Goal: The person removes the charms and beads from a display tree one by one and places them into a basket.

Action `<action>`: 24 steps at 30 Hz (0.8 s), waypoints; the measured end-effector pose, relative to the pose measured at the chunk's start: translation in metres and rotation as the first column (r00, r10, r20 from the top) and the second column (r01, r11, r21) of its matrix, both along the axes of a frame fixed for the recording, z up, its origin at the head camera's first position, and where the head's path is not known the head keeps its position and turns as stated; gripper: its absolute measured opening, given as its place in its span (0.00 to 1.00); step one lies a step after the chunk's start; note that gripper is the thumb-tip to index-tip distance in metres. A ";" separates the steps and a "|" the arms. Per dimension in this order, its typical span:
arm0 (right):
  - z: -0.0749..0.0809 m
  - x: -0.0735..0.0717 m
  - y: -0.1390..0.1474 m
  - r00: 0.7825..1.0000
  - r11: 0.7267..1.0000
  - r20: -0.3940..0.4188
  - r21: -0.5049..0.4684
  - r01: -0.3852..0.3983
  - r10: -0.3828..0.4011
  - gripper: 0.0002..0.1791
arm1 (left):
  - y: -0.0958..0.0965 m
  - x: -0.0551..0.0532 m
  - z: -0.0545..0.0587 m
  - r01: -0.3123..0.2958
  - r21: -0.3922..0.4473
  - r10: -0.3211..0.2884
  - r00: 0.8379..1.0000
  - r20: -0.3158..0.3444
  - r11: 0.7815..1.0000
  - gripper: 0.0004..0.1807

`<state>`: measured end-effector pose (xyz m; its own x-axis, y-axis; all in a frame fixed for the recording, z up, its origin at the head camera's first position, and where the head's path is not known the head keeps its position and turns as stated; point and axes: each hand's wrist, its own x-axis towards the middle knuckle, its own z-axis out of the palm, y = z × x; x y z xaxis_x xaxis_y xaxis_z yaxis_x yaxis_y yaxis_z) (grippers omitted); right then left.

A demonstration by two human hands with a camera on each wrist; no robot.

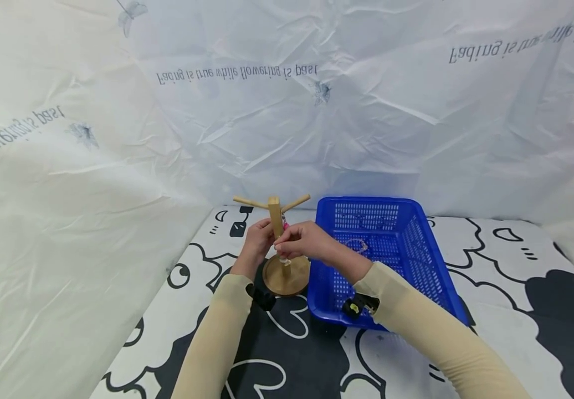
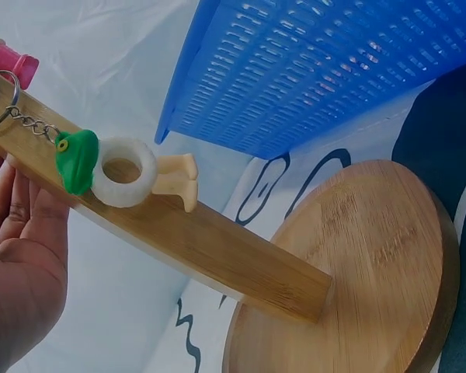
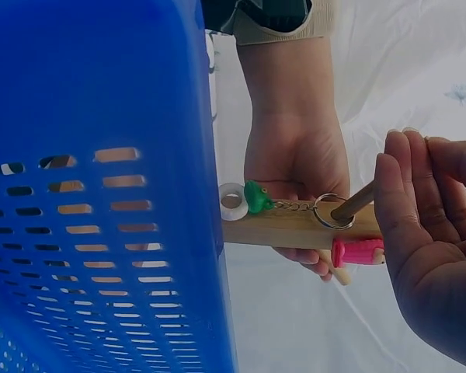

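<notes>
- A keychain figure with a green animal head, a white ring-shaped body and beige legs (image 2: 79, 162) hangs along the front of a light wooden stand with an upright post (image 2: 217, 247).
- The keychain's silver metal split ring (image 2: 15, 92), joined to the head by a short chain, encircles a thin round wooden peg (image 3: 359, 200) that juts from the post toward the person.
- The right hand (image 1: 307, 240) is at this peg's outer end, its thumb and index finger close together in the head view; the fingers hide the peg's tip, so I cannot tell whether they are clamped on it.
- The left hand (image 1: 259, 239) is behind the post, its fingers lying against the wood; the post covers part of them, and I cannot tell how firmly they close.
- A bright pink figure with a beige end (image 3: 359, 252) hangs beside the post, below the stand's right-hand upper peg (image 1: 297, 202).
- The stand's round wooden base (image 2: 365, 256) rests on a tabletop with a black-and-white cartoon print (image 1: 312, 368).
- Just right of the stand sits a rectangular blue plastic basket with slotted walls (image 1: 431, 255), holding a thin, pale, curved item (image 1: 363, 245) too small to identify.
- Cream sleeves (image 1: 419, 313) cover both forearms, and a crinkled white sheet with printed lettering (image 1: 267, 127) rises behind the tabletop.
</notes>
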<state>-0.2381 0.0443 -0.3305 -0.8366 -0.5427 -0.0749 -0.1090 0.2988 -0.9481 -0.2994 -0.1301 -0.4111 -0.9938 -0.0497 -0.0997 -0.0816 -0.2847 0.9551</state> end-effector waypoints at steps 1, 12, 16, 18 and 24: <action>0.000 0.000 0.000 1.000 1.000 -0.004 0.002 -0.003 0.003 0.11 | 0.000 0.001 0.000 -0.002 -0.002 0.002 1.000 0.012 1.000 0.10; 0.001 0.006 -0.002 1.000 1.000 0.004 0.002 -0.005 0.005 0.12 | -0.004 0.007 0.001 -0.023 -0.123 0.028 0.999 0.037 0.992 0.20; 0.002 0.006 -0.001 1.000 1.000 0.014 0.009 0.008 -0.008 0.11 | -0.006 0.010 0.004 -0.031 -0.136 0.032 0.999 0.005 0.990 0.21; 0.003 0.005 -0.001 1.000 1.000 0.013 0.014 0.013 -0.013 0.11 | -0.008 0.014 0.007 -0.027 -0.124 0.024 0.999 -0.023 0.992 0.23; 0.003 0.003 -0.001 1.000 1.000 0.002 0.020 0.009 -0.009 0.11 | -0.018 0.027 0.019 -0.006 -0.028 0.002 0.991 -0.134 1.000 0.25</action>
<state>-0.2352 0.0430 -0.3273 -0.8414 -0.5332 -0.0875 -0.1040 0.3187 -0.9421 -0.2726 -0.1479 -0.3918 -0.9979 -0.0546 0.0360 0.0489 -0.2578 0.9650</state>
